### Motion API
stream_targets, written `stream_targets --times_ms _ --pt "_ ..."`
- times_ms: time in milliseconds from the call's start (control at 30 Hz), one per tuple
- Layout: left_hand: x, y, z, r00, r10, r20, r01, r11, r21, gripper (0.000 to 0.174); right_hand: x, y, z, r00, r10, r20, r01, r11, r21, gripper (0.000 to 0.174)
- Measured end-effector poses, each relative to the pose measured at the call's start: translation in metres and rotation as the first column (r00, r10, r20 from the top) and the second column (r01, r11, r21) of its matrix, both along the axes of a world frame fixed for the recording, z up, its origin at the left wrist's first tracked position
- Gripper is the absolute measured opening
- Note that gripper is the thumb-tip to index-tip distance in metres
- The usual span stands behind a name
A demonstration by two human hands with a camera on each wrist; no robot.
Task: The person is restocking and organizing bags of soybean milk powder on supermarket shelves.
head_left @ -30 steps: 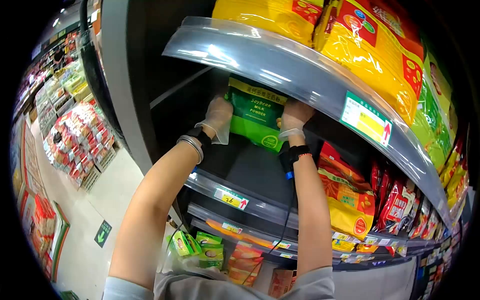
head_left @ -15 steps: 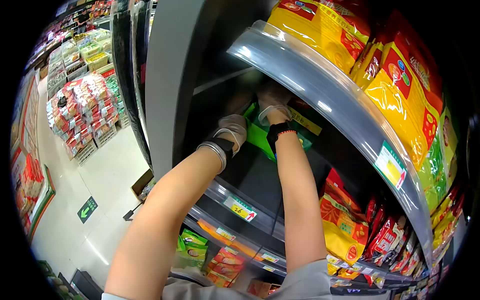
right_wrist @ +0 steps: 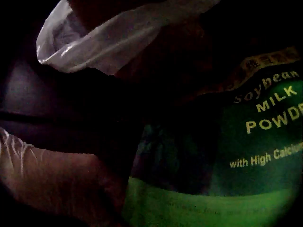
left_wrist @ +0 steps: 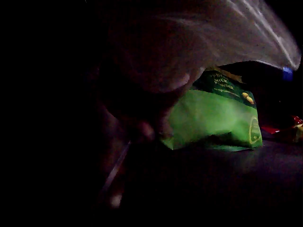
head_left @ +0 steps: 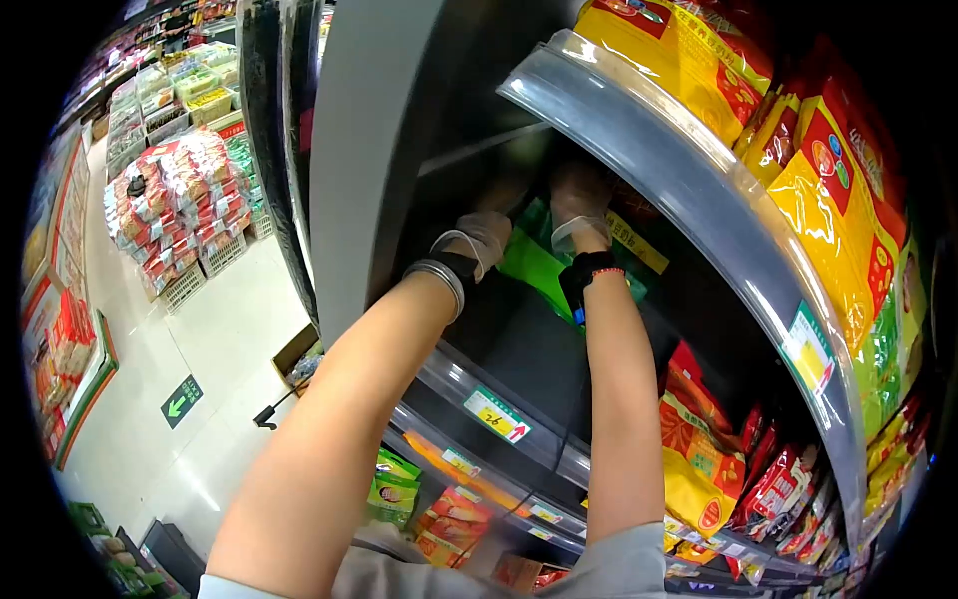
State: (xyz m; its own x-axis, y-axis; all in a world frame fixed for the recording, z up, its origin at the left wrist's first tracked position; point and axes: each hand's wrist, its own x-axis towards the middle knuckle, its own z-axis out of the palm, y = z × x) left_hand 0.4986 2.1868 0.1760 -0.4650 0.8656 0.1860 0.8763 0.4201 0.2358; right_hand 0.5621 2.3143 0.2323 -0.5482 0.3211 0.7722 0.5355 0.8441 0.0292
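Observation:
A green bag of soybean milk powder [head_left: 537, 268] stands inside the dark shelf compartment, its printed front showing in the right wrist view [right_wrist: 265, 142]. At the bag's left edge is my left hand [head_left: 484, 232] in a clear plastic glove; in the left wrist view its dim fingers lie by the bag's lower corner [left_wrist: 208, 118]. My gloved right hand [head_left: 581, 200] reaches over the bag's upper front, with its fingers lost in shadow. Whether either hand grips the bag cannot be made out.
A clear-edged upper shelf [head_left: 689, 170] with yellow bags [head_left: 828, 240] overhangs the hands. Red and yellow bags [head_left: 699, 459] stand to the right on the same level. A grey shelf upright [head_left: 364, 130] rises at left, beside the aisle floor [head_left: 220, 399].
The right hand has moved from the bag's right side to across its upper front. Both hands are deeper in the compartment, and the head view has shifted.

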Motion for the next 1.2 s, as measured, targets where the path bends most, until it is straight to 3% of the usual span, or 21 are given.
stream_targets --times_ms 67,200,267,300,333,400,500,600,633,667,733,767,800,867,900,933,1000,1033,1067,1133,1200 --pt "-0.004 0.007 -0.008 0.998 -0.031 -0.062 0.035 0.997 0.063 0.01 0.011 -0.006 0.005 0.999 0.048 -0.024 -0.046 0.996 0.07 0.031" --pt "-0.011 0.014 -0.013 0.996 -0.083 0.036 0.079 0.991 0.107 0.02 0.014 -0.009 0.009 0.999 0.041 -0.005 -0.042 0.993 -0.11 0.029" --pt "-0.009 0.016 -0.017 0.995 -0.002 0.1 -0.012 0.989 0.146 0.02 -0.004 0.039 -0.02 0.997 0.036 -0.07 -0.041 0.996 -0.082 0.029" --pt "-0.014 0.022 -0.025 0.996 -0.006 0.093 -0.008 0.989 0.145 0.02 -0.012 0.071 -0.035 0.996 0.019 -0.085 -0.017 0.999 0.03 0.029" --pt "-0.02 0.032 -0.041 1.0 0.014 -0.01 -0.013 0.991 0.135 0.017 -0.013 0.087 -0.043 0.995 0.002 -0.1 0.012 0.99 0.137 0.029" --pt "-0.02 0.033 -0.047 0.994 0.02 -0.112 -0.007 0.994 0.111 0.02 0.011 0.051 -0.013 0.999 0.034 0.001 -0.034 0.997 0.065 0.028" --pt "0.005 -0.004 0.001 0.985 -0.123 -0.119 0.111 0.988 -0.106 0.014 0.042 0.02 0.017 0.993 0.068 0.097 -0.07 0.997 0.013 0.027" --pt "0.032 -0.03 0.044 0.867 -0.339 -0.365 0.239 0.926 -0.291 0.02 0.075 0.002 0.036 0.982 0.086 0.167 -0.085 0.996 -0.012 0.027" --pt "0.019 0.006 0.011 0.908 -0.232 -0.348 0.22 0.973 -0.076 0.024 0.086 -0.005 0.041 0.977 0.088 0.192 -0.086 0.996 -0.021 0.027" --pt "0.027 0.005 0.022 0.903 -0.251 -0.348 0.235 0.968 -0.087 0.024 0.097 -0.011 0.043 0.972 0.087 0.22 -0.083 0.996 -0.031 0.027" --pt "0.054 -0.001 0.058 0.924 -0.379 -0.051 0.348 0.889 -0.299 0.023 0.116 -0.024 0.048 0.966 0.073 0.248 -0.058 0.996 -0.067 0.027" --pt "0.057 0.032 0.045 0.93 -0.295 0.219 0.357 0.863 -0.358 0.024 0.125 -0.028 0.052 0.871 0.092 0.482 0.059 0.955 -0.29 0.026" --pt "0.058 0.038 0.028 0.928 -0.305 0.214 0.366 0.854 -0.369 0.024 0.132 -0.031 0.052 0.723 0.174 0.668 0.22 0.859 -0.462 0.025" --pt "0.057 0.038 0.011 0.808 -0.522 0.272 0.584 0.767 -0.264 0.027 0.148 -0.028 0.014 0.517 0.054 0.854 0.223 0.955 -0.195 0.026" --pt "0.06 0.03 0.018 0.784 -0.604 0.142 0.619 0.744 -0.251 0.03 0.148 -0.032 0.012 0.429 0.064 0.901 0.294 0.934 -0.206 0.028" --pt "0.06 0.025 0.017 0.784 -0.604 0.142 0.619 0.744 -0.251 0.03 0.145 -0.036 0.008 0.327 0.087 0.941 0.358 0.91 -0.208 0.036" --pt "0.067 0.029 0.024 0.862 -0.434 0.263 0.498 0.824 -0.272 0.029 0.159 -0.048 -0.005 0.403 0.209 0.891 0.347 0.866 -0.36 0.043" --pt "0.067 0.03 0.025 0.87 -0.416 0.265 0.485 0.816 -0.314 0.029 0.153 -0.047 -0.002 0.276 0.237 0.931 0.436 0.833 -0.341 0.057" --pt "0.067 0.028 0.027 0.869 -0.424 0.254 0.49 0.809 -0.326 0.029 0.155 -0.048 -0.005 0.292 0.239 0.926 0.44 0.826 -0.352 0.057" --pt "0.061 0.016 0.026 0.766 -0.642 -0.042 0.597 0.734 -0.323 0.033 0.155 -0.051 -0.009 0.342 0.182 0.922 0.516 0.783 -0.346 0.056" --pt "0.061 0.014 0.017 0.801 -0.599 -0.021 0.562 0.763 -0.32 0.035 0.158 -0.059 -0.006 0.302 0.194 0.933 0.5 0.801 -0.328 0.058"
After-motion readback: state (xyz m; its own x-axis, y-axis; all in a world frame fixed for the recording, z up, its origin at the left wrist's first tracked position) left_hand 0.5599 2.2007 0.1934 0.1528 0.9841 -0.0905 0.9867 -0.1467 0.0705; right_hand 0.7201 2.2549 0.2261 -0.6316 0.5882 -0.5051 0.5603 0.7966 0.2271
